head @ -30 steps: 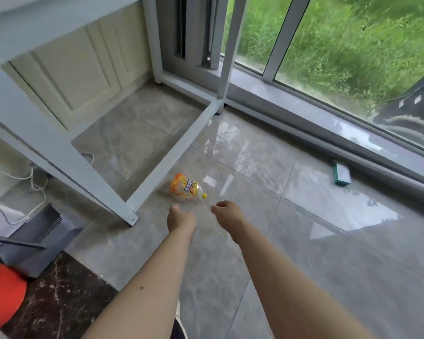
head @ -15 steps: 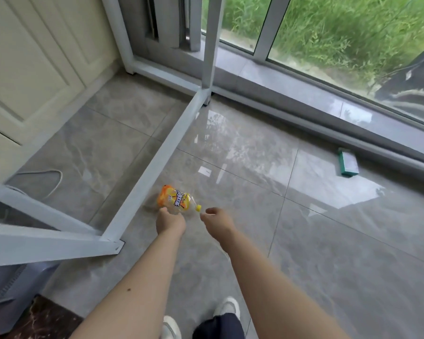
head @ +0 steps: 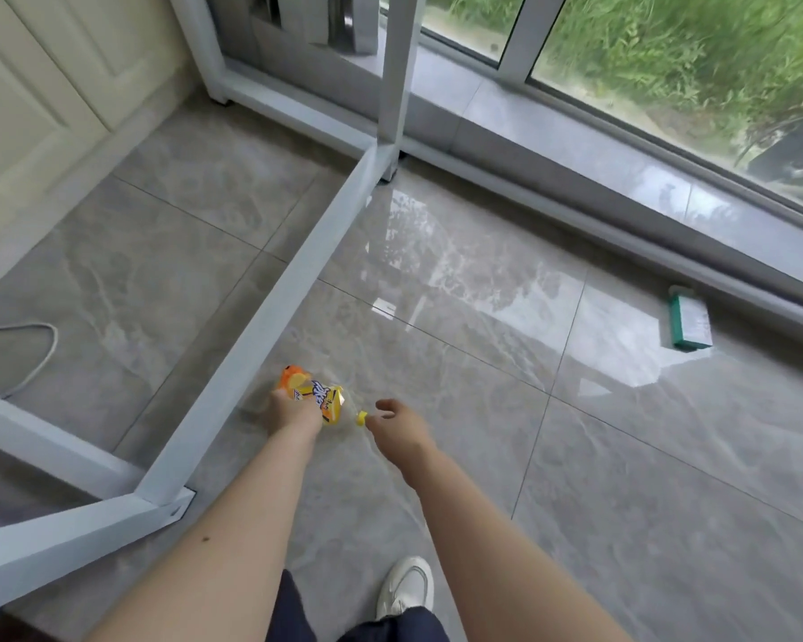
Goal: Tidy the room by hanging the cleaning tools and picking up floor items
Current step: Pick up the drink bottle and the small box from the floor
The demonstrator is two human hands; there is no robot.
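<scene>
A small plastic bottle (head: 318, 397) with an orange-and-yellow label and a yellow cap lies on its side on the grey tiled floor, beside the white frame's bottom bar. My left hand (head: 293, 412) is down on its body, fingers wrapped over the label. My right hand (head: 397, 426) hovers just right of the cap, fingers loosely curled, holding nothing. A green-and-white sponge (head: 689, 322) lies on the floor near the window sill at the right.
A white metal frame (head: 270, 317) with floor bars and uprights stands to the left. A white cable (head: 33, 359) loops on the floor at far left. Cream cabinet doors (head: 42, 108) are behind it. A low sill and glass window (head: 622, 178) run along the right. My white shoe (head: 406, 586) is below.
I have bent lower and closer to the floor. My left hand went from just short of the bottle to closing on it. My right hand reached toward the cap.
</scene>
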